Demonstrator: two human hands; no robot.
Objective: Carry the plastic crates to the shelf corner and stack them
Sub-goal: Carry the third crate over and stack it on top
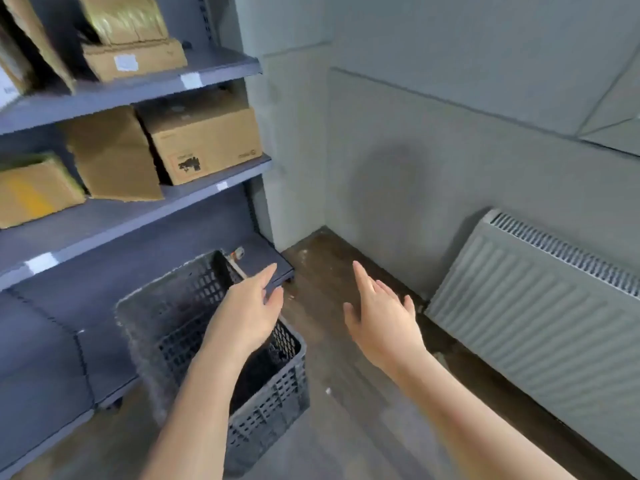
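A dark grey perforated plastic crate (270, 407) stands on the floor beside the bottom of the grey shelf unit (145, 88), its open top facing up. My left hand (247, 311) hovers over the crate's far right rim with fingers straight, holding nothing. My right hand (379, 315) is out over the bare floor to the right of the crate, fingers spread and empty. My left forearm hides part of the crate's inside. Only one crate shows in this view.
Cardboard boxes (204, 140) fill the upper shelves. The lowest shelf board (266, 258) juts out by the corner. A white radiator (540, 320) runs along the right wall. Brown floor (332, 271) lies between the shelf end and the wall.
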